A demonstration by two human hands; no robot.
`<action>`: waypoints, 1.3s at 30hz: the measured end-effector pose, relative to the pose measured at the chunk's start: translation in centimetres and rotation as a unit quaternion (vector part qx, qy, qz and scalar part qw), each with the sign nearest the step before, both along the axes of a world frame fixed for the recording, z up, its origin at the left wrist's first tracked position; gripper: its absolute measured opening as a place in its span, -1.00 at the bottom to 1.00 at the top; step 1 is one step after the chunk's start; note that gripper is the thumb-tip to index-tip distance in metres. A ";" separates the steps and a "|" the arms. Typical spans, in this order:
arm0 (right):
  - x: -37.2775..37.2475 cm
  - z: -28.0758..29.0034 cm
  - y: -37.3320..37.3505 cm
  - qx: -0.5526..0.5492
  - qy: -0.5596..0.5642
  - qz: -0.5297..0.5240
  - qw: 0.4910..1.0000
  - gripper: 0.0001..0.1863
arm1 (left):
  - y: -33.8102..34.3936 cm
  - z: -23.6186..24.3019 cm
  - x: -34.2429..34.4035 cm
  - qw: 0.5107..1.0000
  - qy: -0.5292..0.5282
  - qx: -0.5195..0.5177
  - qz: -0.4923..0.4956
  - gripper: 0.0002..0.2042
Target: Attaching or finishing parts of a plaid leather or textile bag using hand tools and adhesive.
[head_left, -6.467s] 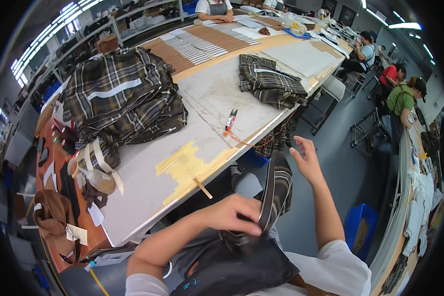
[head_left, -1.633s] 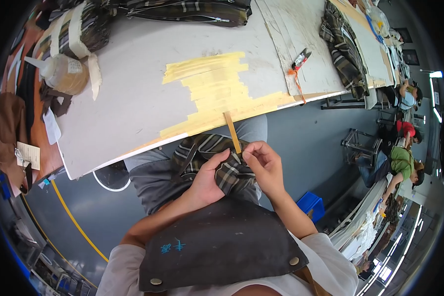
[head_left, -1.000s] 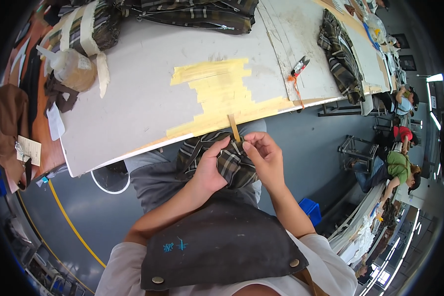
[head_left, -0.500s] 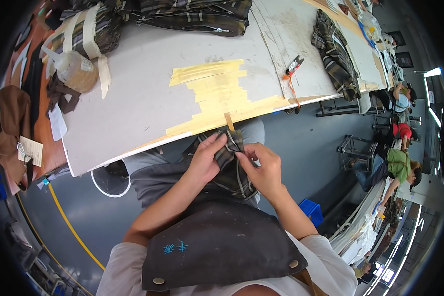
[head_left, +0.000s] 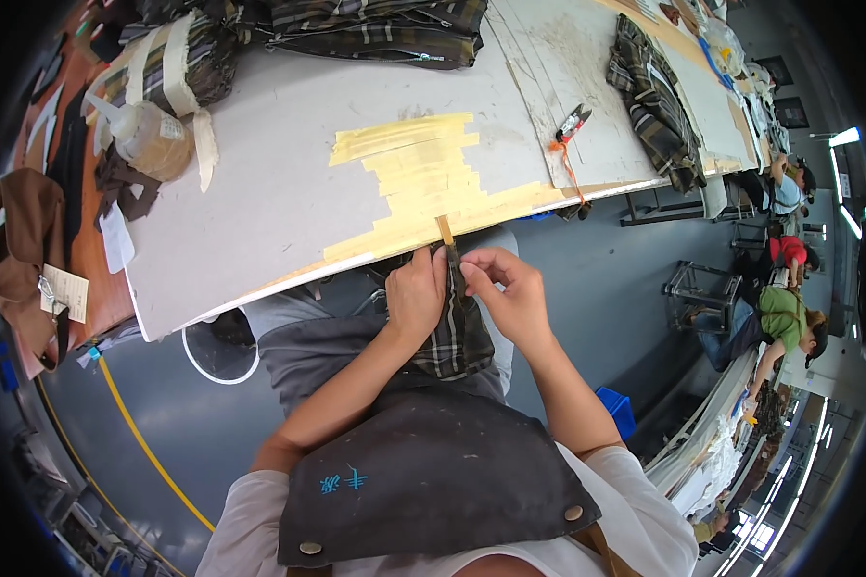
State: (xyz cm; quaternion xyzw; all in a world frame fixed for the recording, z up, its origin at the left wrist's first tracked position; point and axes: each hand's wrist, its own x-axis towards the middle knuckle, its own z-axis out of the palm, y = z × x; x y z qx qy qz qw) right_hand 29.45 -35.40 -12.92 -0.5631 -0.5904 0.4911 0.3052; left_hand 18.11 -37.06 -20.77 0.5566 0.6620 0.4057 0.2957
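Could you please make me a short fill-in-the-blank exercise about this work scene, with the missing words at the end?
1. The fabric at the left hand and right hand has a ____ pattern.
2. The patch on the tabletop beside the narrow strip is ____.
3. The hand nearer the squeeze bottle is the ____ one.
4. The bin on the floor is ____.
Missing words: plaid; yellow; left; blue.

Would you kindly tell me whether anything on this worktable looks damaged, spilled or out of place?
The yellow tape patch stands out: layered in uneven lengths, it has a ragged outline and runs to the near edge of the pale tabletop, which also looks scuffed. No spill shows.
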 end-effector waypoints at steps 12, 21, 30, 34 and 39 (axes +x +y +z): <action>0.3 -1.4 0.3 -0.067 0.114 -0.011 0.991 -0.91 | -1.8 5.6 -4.6 0.981 0.068 0.175 -0.049 -0.86; 0.6 -1.2 0.8 -0.127 0.146 0.009 0.981 -0.92 | -1.2 6.3 -3.5 0.911 -0.370 -0.159 -0.094 -0.92; 1.1 -0.8 0.2 -0.124 0.148 0.033 0.981 -0.85 | -1.3 6.3 -3.4 0.894 -0.407 -0.169 -0.074 -0.92; 1.1 -0.9 0.2 -0.147 0.167 0.020 0.975 -0.82 | -1.2 6.4 -3.4 0.898 -0.397 -0.169 -0.083 -0.91; 1.3 -1.0 0.3 -0.130 0.190 0.031 0.973 -0.81 | -1.3 6.5 -3.2 0.899 -0.397 -0.165 -0.079 -0.91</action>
